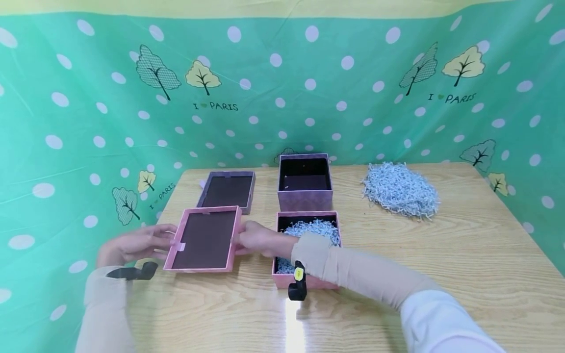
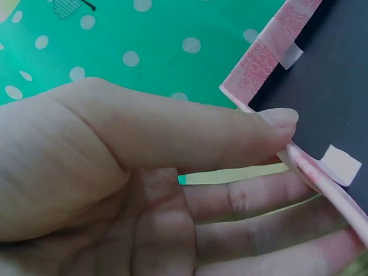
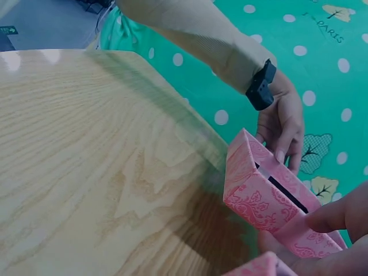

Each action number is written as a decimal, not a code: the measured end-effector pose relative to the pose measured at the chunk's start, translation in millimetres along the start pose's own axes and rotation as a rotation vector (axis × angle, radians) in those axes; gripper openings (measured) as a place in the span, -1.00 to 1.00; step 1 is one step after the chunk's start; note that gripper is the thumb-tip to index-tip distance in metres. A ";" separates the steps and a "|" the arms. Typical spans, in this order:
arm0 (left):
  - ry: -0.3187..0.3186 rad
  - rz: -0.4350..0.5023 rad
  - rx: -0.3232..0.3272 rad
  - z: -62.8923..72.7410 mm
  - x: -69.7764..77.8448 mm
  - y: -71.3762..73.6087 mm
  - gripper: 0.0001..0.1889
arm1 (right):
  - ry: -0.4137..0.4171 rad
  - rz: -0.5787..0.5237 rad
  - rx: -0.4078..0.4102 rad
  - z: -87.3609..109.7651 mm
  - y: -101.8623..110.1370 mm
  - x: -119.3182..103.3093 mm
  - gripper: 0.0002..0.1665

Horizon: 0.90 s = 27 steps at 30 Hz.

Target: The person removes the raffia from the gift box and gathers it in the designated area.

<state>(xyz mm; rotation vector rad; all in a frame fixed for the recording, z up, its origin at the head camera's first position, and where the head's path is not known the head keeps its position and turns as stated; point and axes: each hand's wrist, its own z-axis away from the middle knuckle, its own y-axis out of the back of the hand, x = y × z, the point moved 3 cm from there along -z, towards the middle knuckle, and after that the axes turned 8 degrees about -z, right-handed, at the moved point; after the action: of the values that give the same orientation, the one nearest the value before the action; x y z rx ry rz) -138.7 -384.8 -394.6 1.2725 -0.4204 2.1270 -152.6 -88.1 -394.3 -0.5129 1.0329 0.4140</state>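
Note:
A pink patterned box lid (image 1: 205, 240) with a dark inside is held up over the left of the table, inside facing up. My left hand (image 1: 141, 243) pinches its left edge, the thumb (image 2: 276, 119) over the rim and the fingers underneath. At the opposite edge my right hand (image 1: 258, 238) grips the rim; in the right wrist view its thumb (image 3: 328, 217) lies on the lid's pink side. Below my right forearm stands an open pink box (image 1: 322, 282) with blue shredded paper (image 1: 311, 227) inside, partly hidden by the arm.
Behind the pink box stands an open purple box (image 1: 305, 201) with a dark interior. A purple lid (image 1: 227, 191) lies inside up at the back left, just beyond the pink lid. A loose pile of blue shredded paper (image 1: 399, 190) sits at the back right. A green dotted cloth (image 1: 273, 88) hangs behind the wooden table (image 1: 441, 260).

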 end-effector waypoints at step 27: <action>0.240 -0.193 0.192 -10.0 -5.9 -6.0 -0.52 | -0.097 0.054 -0.134 -4.7 -15.8 10.2 -0.47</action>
<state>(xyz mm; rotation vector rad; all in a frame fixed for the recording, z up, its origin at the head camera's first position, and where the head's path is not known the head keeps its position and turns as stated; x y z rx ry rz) -139.5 -376.7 -404.9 1.0914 0.0092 2.1577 -142.5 -102.7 -402.0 -0.5800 0.9305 0.5536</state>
